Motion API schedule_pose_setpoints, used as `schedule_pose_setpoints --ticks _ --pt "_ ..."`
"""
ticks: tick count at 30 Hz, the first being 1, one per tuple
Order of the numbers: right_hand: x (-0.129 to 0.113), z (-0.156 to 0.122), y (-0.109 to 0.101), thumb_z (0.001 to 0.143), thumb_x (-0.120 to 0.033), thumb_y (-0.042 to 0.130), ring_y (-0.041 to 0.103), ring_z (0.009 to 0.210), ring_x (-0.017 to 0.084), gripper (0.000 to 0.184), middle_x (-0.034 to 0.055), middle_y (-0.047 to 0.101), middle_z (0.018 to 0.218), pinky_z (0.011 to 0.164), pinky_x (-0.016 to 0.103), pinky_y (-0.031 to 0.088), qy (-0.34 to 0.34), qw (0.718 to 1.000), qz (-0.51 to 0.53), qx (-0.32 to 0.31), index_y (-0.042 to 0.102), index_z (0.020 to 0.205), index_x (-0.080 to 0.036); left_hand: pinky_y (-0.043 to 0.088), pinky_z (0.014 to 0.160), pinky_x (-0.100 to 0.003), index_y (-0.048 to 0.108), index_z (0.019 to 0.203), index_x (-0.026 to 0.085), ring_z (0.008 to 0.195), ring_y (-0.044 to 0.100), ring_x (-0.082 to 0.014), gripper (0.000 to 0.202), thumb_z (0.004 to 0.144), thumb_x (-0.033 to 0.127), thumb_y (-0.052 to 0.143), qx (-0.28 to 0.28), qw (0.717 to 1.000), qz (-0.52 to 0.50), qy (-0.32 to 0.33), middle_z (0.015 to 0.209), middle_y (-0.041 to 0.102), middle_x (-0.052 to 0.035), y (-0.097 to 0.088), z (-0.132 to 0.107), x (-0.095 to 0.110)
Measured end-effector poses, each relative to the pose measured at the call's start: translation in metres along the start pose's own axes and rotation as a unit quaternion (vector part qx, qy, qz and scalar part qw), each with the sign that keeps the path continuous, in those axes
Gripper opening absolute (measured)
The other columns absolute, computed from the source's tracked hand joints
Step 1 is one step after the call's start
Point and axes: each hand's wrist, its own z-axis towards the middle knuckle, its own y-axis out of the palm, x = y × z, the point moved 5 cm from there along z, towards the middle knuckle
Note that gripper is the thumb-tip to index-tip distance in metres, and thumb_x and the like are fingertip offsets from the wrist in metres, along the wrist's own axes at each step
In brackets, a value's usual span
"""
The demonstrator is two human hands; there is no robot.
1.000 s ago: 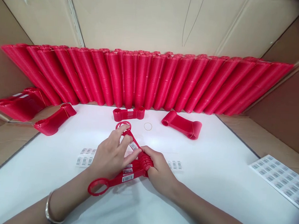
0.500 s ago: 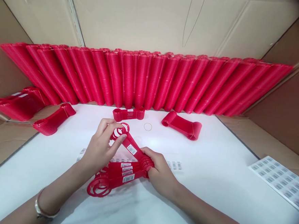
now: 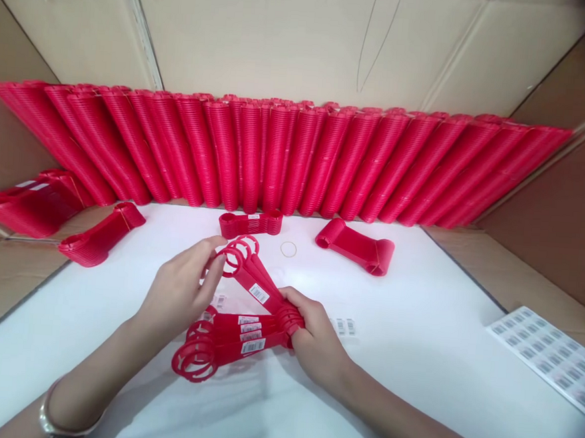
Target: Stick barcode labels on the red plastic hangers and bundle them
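My right hand [image 3: 319, 337] is closed around the gathered ends of a fan of red plastic pieces with ring-shaped ends [image 3: 237, 338]. Several of them carry white barcode labels [image 3: 253, 346]. In the upper part of the fan, a few pieces stand apart from the lower group, the front one with a barcode label [image 3: 258, 293]. My left hand [image 3: 180, 281] has its thumb and fingers bent at the left edge of these upper rings [image 3: 230, 260], fingertips touching a ring. Part of its grip is hidden. A barcode label sheet [image 3: 345, 327] lies partly covered beneath the fan.
Behind stands a long row of stacked red pieces [image 3: 277, 158] against cardboard. Smaller red bundles lie at left [image 3: 104, 232], centre [image 3: 251, 224] and right [image 3: 355, 245]. A rubber band [image 3: 288, 249] lies on the white table [image 3: 412, 367]; a barcode sheet [image 3: 548, 357] is at right.
My left hand has shifted left and slightly down, from over the upper rings to their left edge. The upper pieces have spread, showing more rings. My right hand keeps its hold.
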Motion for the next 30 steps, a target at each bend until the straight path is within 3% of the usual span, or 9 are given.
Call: schedule_pose_setpoints --ticks 5,9,12,15,18,21,24,30 --pt "0.0 0.003 -0.004 0.055 0.002 0.03 0.04 0.05 0.007 0.046 -0.0058 0.05 0.06 0.044 0.018 0.031 -0.006 1.0 -0.001 0.016 0.059 0.083 -0.018 0.042 0.069 -0.028 0.049 0.091 0.017 0.076 0.051 -0.0159 0.022 0.081 0.01 0.03 -0.076 0.993 0.003 0.093 0.083 0.055 -0.0031 0.006 0.0 0.006" --pt "0.003 0.003 0.0 0.057 0.001 0.03 0.041 0.049 0.007 0.044 -0.0059 0.05 0.058 0.044 0.019 0.032 0.005 1.0 0.0 0.001 0.059 0.084 -0.019 0.039 0.061 -0.03 0.049 0.07 0.018 0.067 0.05 -0.0172 0.018 0.081 0.018 0.034 -0.148 0.985 0.059 0.072 0.067 0.053 -0.0012 0.009 0.0 0.005" --pt "0.004 0.003 0.005 0.058 0.001 0.031 0.043 0.051 0.008 0.041 -0.0054 0.05 0.06 0.044 0.019 0.033 0.004 1.0 -0.003 -0.007 0.058 0.083 -0.019 0.04 0.06 -0.029 0.057 0.086 0.02 0.071 0.055 -0.0185 0.026 0.087 0.025 0.032 -0.183 0.978 0.089 0.036 0.074 0.059 -0.0019 0.011 -0.002 0.003" --pt "0.006 0.002 0.012 0.059 0.002 0.033 0.047 0.055 0.01 0.041 -0.004 0.054 0.066 0.048 0.02 0.036 -0.004 0.999 -0.029 -0.016 0.058 0.083 -0.019 0.037 0.053 -0.027 0.053 0.111 0.025 0.072 0.059 -0.0195 0.033 0.084 0.019 0.034 -0.248 0.959 0.135 0.017 0.086 0.061 -0.0027 0.016 -0.007 0.0" --pt "0.008 0.001 0.016 0.06 0.002 0.034 0.053 0.065 0.013 0.042 -0.0022 0.058 0.073 0.055 0.023 0.04 -0.001 0.997 -0.078 -0.024 0.06 0.086 -0.02 0.033 0.047 -0.025 0.055 0.108 0.026 0.066 0.06 -0.0191 0.036 0.079 0.014 0.037 -0.307 0.938 0.162 -0.006 0.093 0.059 -0.0043 0.022 -0.012 -0.006" --pt "0.011 0.0 0.017 0.061 0.002 0.034 0.055 0.069 0.014 0.044 -0.0017 0.06 0.076 0.059 0.024 0.041 0.009 0.994 -0.102 -0.026 0.06 0.088 -0.021 0.037 0.051 -0.026 0.06 0.093 0.023 0.068 0.06 -0.018 0.027 0.081 0.018 0.037 -0.326 0.939 0.111 -0.008 0.099 0.058 -0.0047 0.025 -0.014 -0.01" --pt "0.014 0.0 0.016 0.06 0.001 0.034 0.055 0.069 0.014 0.046 -0.0017 0.061 0.077 0.057 0.023 0.041 0.017 0.994 -0.101 -0.031 0.059 0.091 -0.022 0.038 0.056 -0.027 0.062 0.079 0.02 0.068 0.059 -0.0176 0.028 0.083 0.022 0.035 -0.349 0.934 0.072 -0.017 0.093 0.057 -0.0051 0.03 -0.016 -0.013" --pt "0.016 0.003 0.013 0.06 -0.001 0.034 0.056 0.068 0.015 0.036 -0.0017 0.059 0.073 0.057 0.024 0.04 0.021 0.991 -0.128 -0.025 0.055 0.081 -0.021 0.035 0.057 -0.027 0.056 0.07 0.019 0.064 0.053 -0.0159 0.021 0.08 0.02 0.037 -0.358 0.932 0.053 -0.031 0.083 0.055 -0.0025 0.03 -0.013 -0.011"
